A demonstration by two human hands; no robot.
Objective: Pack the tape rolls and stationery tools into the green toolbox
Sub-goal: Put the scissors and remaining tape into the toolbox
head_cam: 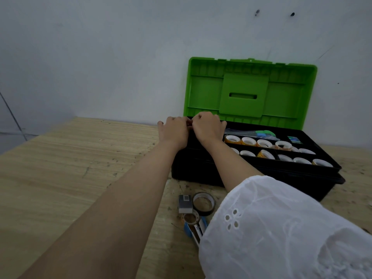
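Note:
The green toolbox [249, 91] stands open against the wall, its lid upright. Its black tray [330, 168] holds several small tape rolls [248, 140], plus blue and green tools [263, 133] along the back. My left hand [175, 132] and my right hand [209, 127] sit side by side over the tray's back left corner, knuckles up and fingers curled. What they hold is hidden. On the table in front of the box lie a dark tape roll [203, 203], a small grey box [185, 204], a small clear tape roll [191, 218] and a blue stapler [196, 230].
The pale wooden table [80, 168] stretches to the left of the toolbox. A grey wall [120, 57] rises right behind it. My white sleeve [281, 228] covers the near right part of the table and part of the stapler.

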